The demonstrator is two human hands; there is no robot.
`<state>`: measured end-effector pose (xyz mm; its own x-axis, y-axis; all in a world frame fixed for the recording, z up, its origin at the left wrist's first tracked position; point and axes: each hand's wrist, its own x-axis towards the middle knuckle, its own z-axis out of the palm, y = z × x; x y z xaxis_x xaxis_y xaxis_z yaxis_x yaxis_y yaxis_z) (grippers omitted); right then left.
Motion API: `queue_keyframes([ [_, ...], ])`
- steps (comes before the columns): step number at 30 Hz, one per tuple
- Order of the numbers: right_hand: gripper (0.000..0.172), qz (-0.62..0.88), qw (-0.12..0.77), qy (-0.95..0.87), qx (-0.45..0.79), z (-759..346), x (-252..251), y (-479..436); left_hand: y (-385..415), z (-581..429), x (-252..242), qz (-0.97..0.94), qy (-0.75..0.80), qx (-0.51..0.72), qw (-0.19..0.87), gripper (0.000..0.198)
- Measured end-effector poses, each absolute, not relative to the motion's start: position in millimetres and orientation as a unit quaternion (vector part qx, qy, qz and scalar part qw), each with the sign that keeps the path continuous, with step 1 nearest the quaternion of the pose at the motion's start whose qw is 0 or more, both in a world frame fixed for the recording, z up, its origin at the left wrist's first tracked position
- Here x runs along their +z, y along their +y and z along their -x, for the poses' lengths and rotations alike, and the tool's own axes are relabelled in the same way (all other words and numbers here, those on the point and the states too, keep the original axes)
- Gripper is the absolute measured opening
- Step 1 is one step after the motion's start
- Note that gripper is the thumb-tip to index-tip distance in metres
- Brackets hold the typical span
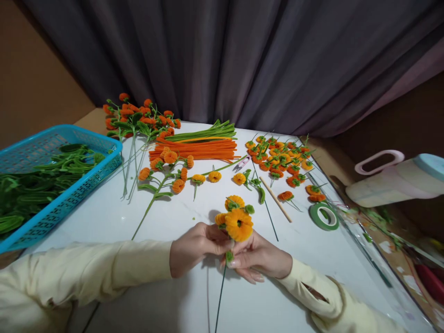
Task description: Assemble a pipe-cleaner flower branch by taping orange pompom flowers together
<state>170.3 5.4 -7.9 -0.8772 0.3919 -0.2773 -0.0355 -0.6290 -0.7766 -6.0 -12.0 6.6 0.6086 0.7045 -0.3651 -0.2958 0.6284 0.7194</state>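
A fuzzy pipe-cleaner flower spray (239,224), with yellow-orange blooms and small green tufts, is held upright over the table between both hands. My left hand (199,245) pinches it just under the blooms, the thumb pointing right. From the other side, my right hand (260,256) grips the stem with thumb and forefinger beside a green tuft, its other fingers curled below. A thin dark wire stem (221,296) runs down from the fingers toward the table's near edge. Just beyond the hands lie a loose yellow bloom (239,179) and a curled green leaf piece (258,188).
A blue basket (74,185) of green leaves stands left. Orange pipe cleaners (201,150), green ones (208,132) and finished orange flowers (138,113) lie at the back. Rightward are loose blooms (280,155), a wooden stick (275,200), green tape (324,216) and a tumbler (398,182).
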Motion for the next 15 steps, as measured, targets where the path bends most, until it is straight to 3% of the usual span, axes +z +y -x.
queue_keyframes([
  [5, 0.026, 0.203, 0.1, -0.431, 0.873, -168, -11, 3, -15, 3, 7, -0.3, 0.296, 0.276, 0.864, 0.021],
  [15, 0.02, 0.283, 0.199, -0.457, 0.82, -172, -2, -6, -14, 6, 16, -0.368, 0.409, 0.324, 0.77, 0.024],
])
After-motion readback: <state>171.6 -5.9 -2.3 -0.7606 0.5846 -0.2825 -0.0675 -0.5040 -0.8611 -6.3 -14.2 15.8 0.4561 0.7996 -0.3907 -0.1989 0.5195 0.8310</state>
